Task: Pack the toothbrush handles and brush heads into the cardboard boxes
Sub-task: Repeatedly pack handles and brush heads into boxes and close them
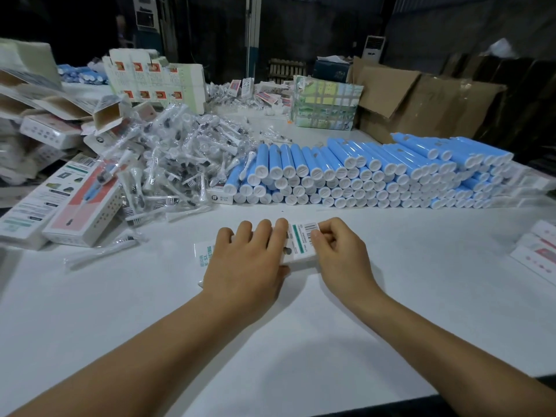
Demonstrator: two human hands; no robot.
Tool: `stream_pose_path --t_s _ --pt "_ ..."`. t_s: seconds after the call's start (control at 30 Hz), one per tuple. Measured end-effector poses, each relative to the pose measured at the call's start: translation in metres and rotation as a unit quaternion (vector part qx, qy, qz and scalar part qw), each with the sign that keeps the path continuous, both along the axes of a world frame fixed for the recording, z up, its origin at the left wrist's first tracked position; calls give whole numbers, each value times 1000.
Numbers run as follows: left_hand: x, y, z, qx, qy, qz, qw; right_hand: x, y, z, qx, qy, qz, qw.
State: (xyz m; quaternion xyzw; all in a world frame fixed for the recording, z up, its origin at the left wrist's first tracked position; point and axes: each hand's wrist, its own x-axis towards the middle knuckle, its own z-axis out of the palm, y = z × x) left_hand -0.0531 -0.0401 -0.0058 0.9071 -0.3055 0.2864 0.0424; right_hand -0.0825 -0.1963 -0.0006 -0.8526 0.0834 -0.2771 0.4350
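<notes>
- The white table (301,326) fills the near ground, with both bare forearms reaching out over it.
- The left hand (249,263) lies flat on a small white cardboard box (301,245) resting on the table — fingers straight and spread, pressing down on its top.
- The right hand (340,254) pinches the right end of the same box, fingers curled at the barcode flap.
- Near left, single wrapped brush heads lie loose beside two printed boxes (75,206) with a pink panel.
- Farther back on the left, a heap of bagged brush heads (168,158) rises in clear plastic.
- To the right of the heap, blue toothbrush handles (361,173) are stacked in rows, white end caps facing near.
- At the right edge, more white boxes (538,251) lie on the table.
- Far off stand flat box blanks (156,82) and brown cartons (421,100) — beyond them, darkness.
</notes>
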Motion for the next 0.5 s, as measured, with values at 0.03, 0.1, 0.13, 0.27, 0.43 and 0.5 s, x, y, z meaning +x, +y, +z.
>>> stream_pose_path --t_s 0.03,0.1,0.13,0.27,0.43,0.5 --pt "-1 0 0 6 -3 2 1000 1 1 -1 -4 2 0 1000" --pt "-2 0 0 15 -8 4 1000 2 2 -4 1 2 2 1000" --pt "-2 0 0 17 -9 5 1000 2 2 -5 5 -3 5 1000" --pt "-2 -1 1 13 -17 7 1000 0 4 -3 31 -14 17 999" --pt "-2 -3 0 0 -29 3 1000 -1 4 3 94 -4 37 995" --pt "-1 -3 0 -2 -27 6 1000 -2 1 6 88 3 46 995"
